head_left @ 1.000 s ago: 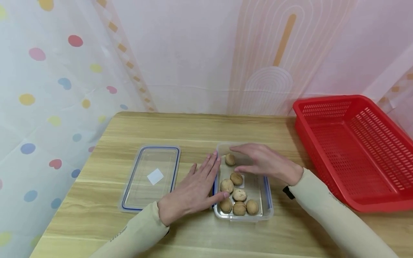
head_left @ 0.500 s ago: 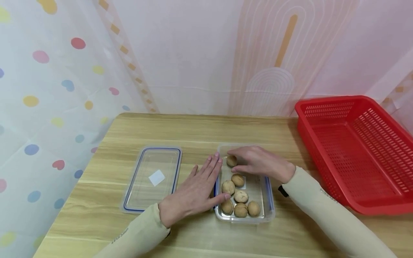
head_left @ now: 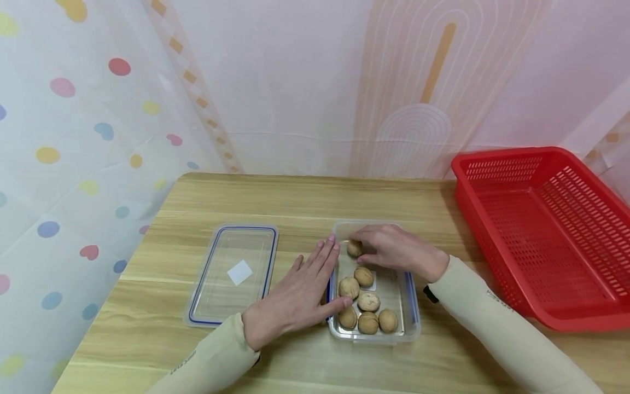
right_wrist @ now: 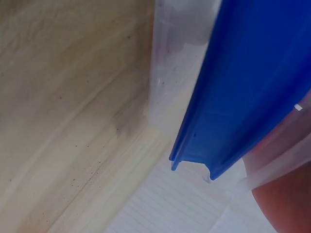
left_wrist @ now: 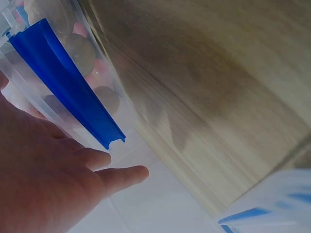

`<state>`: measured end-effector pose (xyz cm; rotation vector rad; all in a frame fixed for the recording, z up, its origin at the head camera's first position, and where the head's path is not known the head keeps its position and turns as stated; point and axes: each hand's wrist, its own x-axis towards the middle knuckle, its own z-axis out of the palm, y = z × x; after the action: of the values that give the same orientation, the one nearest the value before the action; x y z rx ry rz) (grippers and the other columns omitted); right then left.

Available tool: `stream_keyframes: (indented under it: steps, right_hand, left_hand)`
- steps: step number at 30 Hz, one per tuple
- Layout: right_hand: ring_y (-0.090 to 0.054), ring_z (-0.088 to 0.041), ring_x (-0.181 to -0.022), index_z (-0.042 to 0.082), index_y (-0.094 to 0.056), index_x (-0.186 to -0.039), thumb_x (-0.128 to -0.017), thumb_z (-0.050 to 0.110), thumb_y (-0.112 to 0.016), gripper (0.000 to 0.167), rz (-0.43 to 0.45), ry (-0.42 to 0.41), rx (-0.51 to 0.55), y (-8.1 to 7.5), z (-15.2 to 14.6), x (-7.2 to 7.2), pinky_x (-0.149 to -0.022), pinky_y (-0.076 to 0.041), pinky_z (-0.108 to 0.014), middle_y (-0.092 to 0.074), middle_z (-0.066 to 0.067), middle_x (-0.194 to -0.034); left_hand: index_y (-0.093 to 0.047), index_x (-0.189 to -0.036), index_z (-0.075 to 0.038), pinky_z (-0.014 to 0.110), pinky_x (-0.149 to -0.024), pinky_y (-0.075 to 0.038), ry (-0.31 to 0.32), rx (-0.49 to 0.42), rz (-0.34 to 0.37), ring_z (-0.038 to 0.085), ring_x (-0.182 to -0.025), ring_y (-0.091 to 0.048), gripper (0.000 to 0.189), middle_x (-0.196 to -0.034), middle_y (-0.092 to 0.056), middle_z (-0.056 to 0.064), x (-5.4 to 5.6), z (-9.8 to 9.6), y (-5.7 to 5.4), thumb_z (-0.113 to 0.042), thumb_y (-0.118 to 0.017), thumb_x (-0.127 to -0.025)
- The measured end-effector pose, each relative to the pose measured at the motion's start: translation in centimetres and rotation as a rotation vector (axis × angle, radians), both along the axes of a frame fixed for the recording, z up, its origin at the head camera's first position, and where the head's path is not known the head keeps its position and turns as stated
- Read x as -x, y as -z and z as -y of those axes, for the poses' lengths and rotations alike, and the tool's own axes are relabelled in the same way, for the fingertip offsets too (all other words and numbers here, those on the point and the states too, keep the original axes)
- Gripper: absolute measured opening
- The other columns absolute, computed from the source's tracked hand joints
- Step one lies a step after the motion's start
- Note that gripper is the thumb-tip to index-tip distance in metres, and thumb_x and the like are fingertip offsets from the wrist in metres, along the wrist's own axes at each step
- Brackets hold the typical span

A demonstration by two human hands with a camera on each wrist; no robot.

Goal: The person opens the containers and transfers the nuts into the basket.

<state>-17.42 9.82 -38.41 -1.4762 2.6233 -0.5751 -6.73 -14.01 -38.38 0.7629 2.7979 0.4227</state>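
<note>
A clear plastic food container (head_left: 412, 328) with blue side clips holds several walnuts (head_left: 368, 302). My left hand (head_left: 297, 293) lies along its left side with straight fingers, the thumb reaching over the rim. My right hand (head_left: 396, 249) reaches in over the right side and pinches a walnut (head_left: 354, 248) at the far end between thumb and fingers. In the left wrist view a blue clip (left_wrist: 68, 82) hangs beside the left hand (left_wrist: 53, 174). The right wrist view has the other blue clip (right_wrist: 248, 82) in front, hiding most of the right hand (right_wrist: 286, 204).
The container's clear lid (head_left: 219, 290), with a blue seal and a white square on it, lies on the wooden table (head_left: 305, 197) to the left. A red slotted basket (head_left: 512, 273) stands at the right. A patterned curtain (head_left: 295, 82) hangs behind.
My right hand has moved slightly left and down, and its fingers have closed on the far walnut. The left hand stays in place. The whole view has shifted slightly.
</note>
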Motion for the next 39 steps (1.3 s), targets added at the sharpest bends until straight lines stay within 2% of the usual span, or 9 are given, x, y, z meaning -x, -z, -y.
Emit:
stream_keyframes:
  steps: [7,14,21,33,39]
  right_hand:
    - [-0.071,-0.024,-0.109,0.002,-0.073,-0.122,-0.091,0.017,-0.082,0.036,-0.077,0.002,-0.013,0.4,-0.1,-0.2,-0.094,-0.058,-0.043,-0.074,-0.01,-0.117]
    - [-0.071,-0.019,-0.104,0.004,-0.073,-0.12,-0.092,0.017,-0.081,0.032,-0.076,0.026,-0.018,0.5,-0.2,-0.3,-0.09,-0.059,-0.042,-0.075,-0.005,-0.112]
    - [-0.07,-0.022,-0.112,0.002,-0.071,-0.127,-0.095,0.017,-0.078,0.037,-0.038,0.077,0.018,-0.1,-0.9,-0.9,-0.098,-0.056,-0.042,-0.074,-0.008,-0.121]
    - [-0.069,-0.024,-0.116,0.004,-0.072,-0.126,-0.092,0.016,-0.081,0.037,-0.054,0.133,0.206,-1.2,-2.5,-3.0,-0.099,-0.056,-0.043,-0.074,-0.007,-0.123]
    - [-0.071,-0.022,-0.111,0.004,-0.073,-0.126,-0.09,0.014,-0.082,0.039,-0.071,0.164,0.285,-1.7,-3.5,-4.1,-0.094,-0.059,-0.042,-0.075,-0.006,-0.12]
  left_hand:
    - [-0.001,-0.166,-0.006,0.062,-0.122,-0.02,0.011,-0.014,-0.008,0.029,-0.159,-0.004,0.098,-0.172,0.01,0.007,0.1,-0.1,0.1,-0.067,-0.043,-0.103]
    - [0.0,-0.165,-0.006,0.062,-0.122,-0.02,0.021,-0.013,-0.011,0.03,-0.159,-0.005,0.098,-0.172,0.012,0.007,0.1,-0.2,0.1,-0.069,-0.04,-0.103]
    - [-0.002,-0.165,-0.004,0.064,-0.121,-0.023,0.019,-0.025,-0.021,0.031,-0.159,-0.008,0.098,-0.172,0.009,0.009,0.2,-0.3,0.3,-0.068,-0.042,-0.103]
    - [-0.004,-0.165,-0.002,0.066,-0.121,-0.022,0.005,-0.026,-0.024,0.033,-0.158,-0.009,0.098,-0.172,0.009,0.01,0.2,-0.2,0.4,-0.067,-0.043,-0.103]
    - [-0.001,-0.165,-0.003,0.065,-0.121,-0.021,-0.002,-0.019,-0.023,0.034,-0.158,-0.009,0.098,-0.172,0.009,0.01,0.3,-0.1,0.3,-0.066,-0.042,-0.103]
